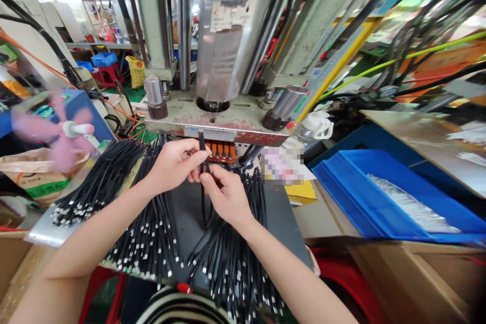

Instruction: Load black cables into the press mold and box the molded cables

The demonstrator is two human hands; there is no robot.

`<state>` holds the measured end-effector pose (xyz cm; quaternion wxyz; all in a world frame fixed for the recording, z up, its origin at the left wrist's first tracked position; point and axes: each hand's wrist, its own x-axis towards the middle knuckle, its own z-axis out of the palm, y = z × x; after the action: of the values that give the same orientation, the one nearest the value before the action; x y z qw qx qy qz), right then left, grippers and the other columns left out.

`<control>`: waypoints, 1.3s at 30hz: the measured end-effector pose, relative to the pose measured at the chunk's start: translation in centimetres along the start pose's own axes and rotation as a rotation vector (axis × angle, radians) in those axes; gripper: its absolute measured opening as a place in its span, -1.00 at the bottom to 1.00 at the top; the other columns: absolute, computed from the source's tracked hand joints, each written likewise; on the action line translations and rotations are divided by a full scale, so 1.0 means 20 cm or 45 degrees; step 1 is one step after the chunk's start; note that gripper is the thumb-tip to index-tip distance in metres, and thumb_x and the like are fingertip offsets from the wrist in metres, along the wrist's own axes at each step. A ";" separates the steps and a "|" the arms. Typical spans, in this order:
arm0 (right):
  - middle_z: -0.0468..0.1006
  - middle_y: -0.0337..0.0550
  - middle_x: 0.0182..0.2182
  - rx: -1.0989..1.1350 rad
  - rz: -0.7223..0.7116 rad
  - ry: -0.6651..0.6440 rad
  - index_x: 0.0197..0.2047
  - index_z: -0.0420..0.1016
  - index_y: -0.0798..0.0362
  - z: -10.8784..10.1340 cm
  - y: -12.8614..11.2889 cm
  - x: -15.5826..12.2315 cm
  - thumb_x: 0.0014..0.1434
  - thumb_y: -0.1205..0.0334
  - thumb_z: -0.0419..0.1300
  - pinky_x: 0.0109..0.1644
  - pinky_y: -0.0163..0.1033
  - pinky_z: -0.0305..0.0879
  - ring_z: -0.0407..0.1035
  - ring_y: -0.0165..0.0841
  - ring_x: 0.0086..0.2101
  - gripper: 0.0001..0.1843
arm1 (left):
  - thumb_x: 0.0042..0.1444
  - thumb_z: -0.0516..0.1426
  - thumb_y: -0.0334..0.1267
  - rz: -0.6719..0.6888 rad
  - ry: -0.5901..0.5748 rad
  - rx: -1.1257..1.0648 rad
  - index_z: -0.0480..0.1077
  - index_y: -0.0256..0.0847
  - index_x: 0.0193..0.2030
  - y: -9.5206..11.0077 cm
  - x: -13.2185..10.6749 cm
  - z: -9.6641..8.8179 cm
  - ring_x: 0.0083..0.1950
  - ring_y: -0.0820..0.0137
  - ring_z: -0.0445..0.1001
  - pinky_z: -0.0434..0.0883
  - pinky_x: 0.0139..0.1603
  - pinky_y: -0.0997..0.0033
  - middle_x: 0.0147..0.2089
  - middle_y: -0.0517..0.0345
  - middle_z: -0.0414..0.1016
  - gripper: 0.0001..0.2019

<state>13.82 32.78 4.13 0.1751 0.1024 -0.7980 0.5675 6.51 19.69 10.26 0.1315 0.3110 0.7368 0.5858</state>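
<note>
A black cable [202, 154] with a metal plug at its upper end stands nearly upright between my hands, its loop hanging down toward the dark worktop. My left hand [181, 159] pinches it from the left, just below the plug. Lower down on the right, my right hand [226, 192] has thumb and fingers closed on the same cable. Directly behind the hands, an orange mould [224, 152] with several black cable ends in its slots sits beneath the press plate [216, 121]. My fingers partly cover the mould's left side.
Bundles of black cables [148, 233] lie left of my hands, and another cable bundle [237, 253] lies to the right. A blue tray [395, 192] holds pale thin pieces. At the left a pink fan [63, 129] is blurred. Thick steel columns rise above the press plate.
</note>
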 end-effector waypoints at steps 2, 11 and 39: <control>0.31 -0.33 -0.58 -0.080 0.027 -0.185 -0.42 0.40 0.06 0.03 0.05 -0.02 0.30 0.10 0.04 -0.44 -0.37 0.07 0.16 -0.48 -0.55 -0.69 | 0.14 0.15 -0.04 0.018 0.169 0.028 0.33 -0.28 -0.36 -0.06 0.01 -0.03 -0.69 0.54 0.38 0.31 -0.68 0.64 -0.67 0.32 0.33 -0.70; 0.46 -0.20 -0.37 -0.657 0.226 -0.790 -0.26 0.49 0.04 0.06 0.37 -0.20 0.17 0.23 0.24 -0.25 -0.31 0.16 0.39 -0.35 -0.34 -0.92 | 0.06 0.13 -0.07 -0.285 0.728 0.477 0.29 -0.25 -0.54 -0.74 -0.14 -0.53 -0.64 0.53 0.33 0.27 -0.58 0.57 -0.66 0.22 0.36 -0.70; 0.57 -0.02 -0.10 -0.245 -0.070 -0.085 -0.22 0.57 0.03 -0.19 0.49 0.13 0.23 0.16 0.13 -0.10 -0.17 0.39 0.47 -0.26 -0.11 -0.79 | 0.07 0.10 0.00 -0.492 0.974 0.795 0.21 -0.28 0.06 -1.03 -0.20 -0.53 -0.33 0.25 0.46 0.29 -0.23 0.34 -0.50 0.23 0.41 -0.50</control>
<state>8.43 39.78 -2.21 0.1731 0.1260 -0.8511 0.4794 -2.60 6.47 -6.96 -0.1402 -0.0421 0.9154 0.3751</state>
